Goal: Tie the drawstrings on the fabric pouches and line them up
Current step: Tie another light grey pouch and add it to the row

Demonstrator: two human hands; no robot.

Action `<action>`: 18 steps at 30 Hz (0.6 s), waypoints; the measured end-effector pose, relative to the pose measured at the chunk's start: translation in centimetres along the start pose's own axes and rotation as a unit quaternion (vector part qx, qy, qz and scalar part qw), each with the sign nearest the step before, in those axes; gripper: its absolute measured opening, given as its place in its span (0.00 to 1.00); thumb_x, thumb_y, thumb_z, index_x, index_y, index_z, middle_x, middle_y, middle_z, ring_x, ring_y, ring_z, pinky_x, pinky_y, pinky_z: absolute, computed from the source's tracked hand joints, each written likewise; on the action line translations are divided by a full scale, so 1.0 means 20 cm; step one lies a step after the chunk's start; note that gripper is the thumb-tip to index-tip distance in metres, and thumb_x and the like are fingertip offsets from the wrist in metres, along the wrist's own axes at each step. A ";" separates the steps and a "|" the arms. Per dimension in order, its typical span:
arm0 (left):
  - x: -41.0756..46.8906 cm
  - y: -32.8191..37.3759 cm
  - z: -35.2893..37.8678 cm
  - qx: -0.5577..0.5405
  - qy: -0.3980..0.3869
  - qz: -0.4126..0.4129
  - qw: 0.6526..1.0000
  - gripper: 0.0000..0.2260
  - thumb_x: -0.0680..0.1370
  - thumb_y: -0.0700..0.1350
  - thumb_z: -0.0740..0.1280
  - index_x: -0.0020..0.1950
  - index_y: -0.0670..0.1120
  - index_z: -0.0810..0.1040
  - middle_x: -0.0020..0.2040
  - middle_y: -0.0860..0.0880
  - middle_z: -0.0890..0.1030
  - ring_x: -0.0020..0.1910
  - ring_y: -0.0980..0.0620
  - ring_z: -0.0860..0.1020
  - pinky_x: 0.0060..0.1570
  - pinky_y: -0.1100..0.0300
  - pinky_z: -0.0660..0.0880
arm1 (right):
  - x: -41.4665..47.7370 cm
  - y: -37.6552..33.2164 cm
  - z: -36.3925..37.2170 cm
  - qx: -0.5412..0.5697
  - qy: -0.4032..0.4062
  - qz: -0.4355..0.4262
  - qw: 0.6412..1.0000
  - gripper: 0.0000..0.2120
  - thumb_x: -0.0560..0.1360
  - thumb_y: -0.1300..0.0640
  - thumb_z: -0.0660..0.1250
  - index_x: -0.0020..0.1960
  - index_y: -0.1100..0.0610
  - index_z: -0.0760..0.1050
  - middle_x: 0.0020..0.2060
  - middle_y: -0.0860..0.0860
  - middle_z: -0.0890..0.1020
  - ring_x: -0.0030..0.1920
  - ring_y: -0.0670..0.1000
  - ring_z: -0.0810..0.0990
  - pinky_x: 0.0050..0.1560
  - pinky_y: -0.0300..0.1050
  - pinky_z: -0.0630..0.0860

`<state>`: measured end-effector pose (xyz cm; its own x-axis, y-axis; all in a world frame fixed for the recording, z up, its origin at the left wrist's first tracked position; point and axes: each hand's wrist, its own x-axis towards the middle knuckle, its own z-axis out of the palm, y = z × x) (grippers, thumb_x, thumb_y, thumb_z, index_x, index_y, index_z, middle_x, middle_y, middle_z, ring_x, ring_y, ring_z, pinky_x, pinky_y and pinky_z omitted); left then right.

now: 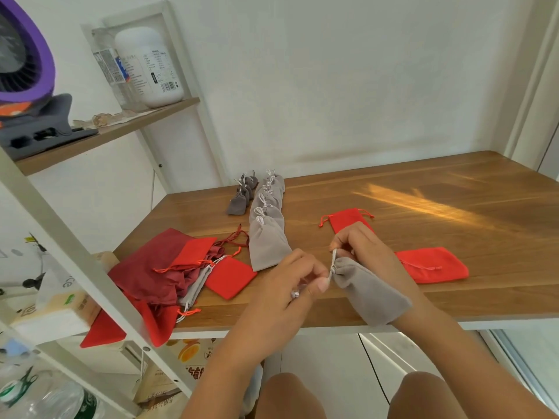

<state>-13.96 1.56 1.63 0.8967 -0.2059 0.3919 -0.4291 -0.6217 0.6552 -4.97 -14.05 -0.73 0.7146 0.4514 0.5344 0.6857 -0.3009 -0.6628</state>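
Observation:
A grey fabric pouch (pixel 370 290) lies across the table's front edge with its cinched mouth between my hands. My left hand (pixel 290 279) pinches one pale drawstring end near the mouth. My right hand (pixel 360 241) pinches the other end just above it. A row of several tied light grey pouches (pixel 267 225) runs away from me down the table's middle. A shorter row of small dark grey pouches (pixel 242 195) lies to its left.
A heap of red, dark red and grey pouches (pixel 175 267) covers the table's left corner and hangs over its edge. Two flat red pouches (pixel 432 264) (pixel 348 219) lie right of and behind my hands. A white shelf frame (pixel 90 267) stands at left.

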 end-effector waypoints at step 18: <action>0.00 0.04 -0.08 -0.272 0.130 -0.164 0.939 0.16 0.75 0.43 0.69 0.27 0.46 0.75 0.38 0.43 0.83 0.27 0.56 0.72 0.29 0.65 0.68 | -0.06 -0.03 0.05 -0.091 0.070 -0.143 0.983 0.07 0.77 0.57 0.59 0.47 0.59 0.74 0.46 0.48 0.74 0.43 0.35 0.67 0.46 0.23 0.64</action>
<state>-14.37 2.24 3.12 0.9638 0.1646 0.2095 -0.1900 -0.1266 0.9736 -6.39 -13.57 -1.48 0.4923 0.4226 0.7609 0.8656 -0.3294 -0.3771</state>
